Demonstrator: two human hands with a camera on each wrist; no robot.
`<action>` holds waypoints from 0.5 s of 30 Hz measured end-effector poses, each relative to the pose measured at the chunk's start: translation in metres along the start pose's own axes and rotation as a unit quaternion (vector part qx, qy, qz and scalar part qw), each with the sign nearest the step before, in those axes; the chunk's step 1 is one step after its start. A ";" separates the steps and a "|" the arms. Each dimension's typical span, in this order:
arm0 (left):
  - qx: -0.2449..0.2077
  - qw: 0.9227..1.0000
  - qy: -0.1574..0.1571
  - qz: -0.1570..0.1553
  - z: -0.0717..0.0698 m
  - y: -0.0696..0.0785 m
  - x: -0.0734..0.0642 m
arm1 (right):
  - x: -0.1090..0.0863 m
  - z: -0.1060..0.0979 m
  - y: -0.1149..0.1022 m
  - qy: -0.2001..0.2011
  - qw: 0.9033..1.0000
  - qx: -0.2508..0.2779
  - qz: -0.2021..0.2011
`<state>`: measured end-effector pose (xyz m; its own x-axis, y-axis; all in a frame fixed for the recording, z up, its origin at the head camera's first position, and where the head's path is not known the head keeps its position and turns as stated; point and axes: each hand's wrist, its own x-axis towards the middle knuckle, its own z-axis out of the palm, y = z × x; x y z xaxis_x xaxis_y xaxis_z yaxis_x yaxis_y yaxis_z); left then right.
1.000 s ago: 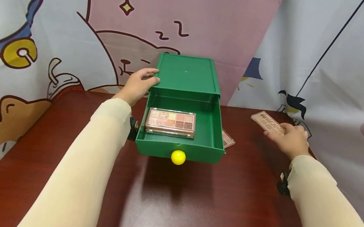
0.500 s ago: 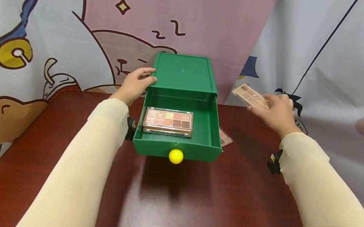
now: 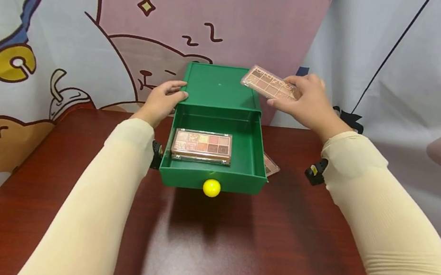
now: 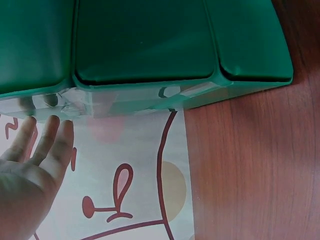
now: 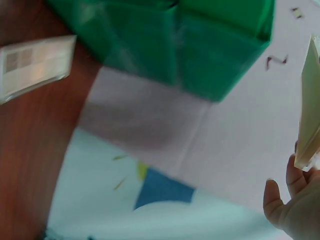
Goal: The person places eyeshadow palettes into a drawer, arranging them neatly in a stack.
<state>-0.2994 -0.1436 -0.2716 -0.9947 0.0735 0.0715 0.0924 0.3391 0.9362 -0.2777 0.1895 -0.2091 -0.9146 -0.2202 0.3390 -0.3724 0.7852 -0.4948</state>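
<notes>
My right hand [image 3: 310, 101] pinches one end of an eyeshadow palette [image 3: 266, 82], holding it tilted in the air over the right part of the green box top [image 3: 216, 84]. In the right wrist view, the palette [image 5: 310, 105] appears edge-on above the fingers. Below the top, the box's drawer [image 3: 242, 162] is pulled out, and a palette with pinkish and brown pans [image 3: 202, 144] lies at its left. My left hand [image 3: 161, 101] touches the box's left side; the left wrist view shows its fingers [image 4: 62, 142] extended toward that green wall.
Another palette [image 3: 270, 165] lies on the dark red table [image 3: 201, 259], partly hidden by the drawer's right side. A yellow ball knob [image 3: 211, 188] sticks out at the drawer front. A cartoon-printed cloth [image 3: 264, 24] hangs directly behind the box.
My right hand has carried its palette up and leftward, from above the table's right side to over the box top. The left hand keeps its place at the box; the whole view shifts slightly.
</notes>
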 end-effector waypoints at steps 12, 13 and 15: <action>-0.009 1.000 0.001 0.002 -0.001 -0.001 0.003 | 0.002 0.007 -0.063 -0.113 0.992 -0.034 -0.046; -0.008 1.000 0.001 0.002 -0.001 -0.001 0.003 | 0.003 0.010 -0.067 -0.123 0.990 -0.041 -0.054; -0.008 1.000 0.001 0.001 -0.001 -0.001 0.003 | 0.003 0.015 -0.074 -0.142 0.986 -0.055 -0.073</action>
<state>-0.3024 -0.1445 -0.2721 -0.9946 0.0718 0.0750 0.0943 0.3239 0.9414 -0.2551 0.1223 -0.1830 -0.8658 -0.4760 0.1544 -0.4978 0.7880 -0.3622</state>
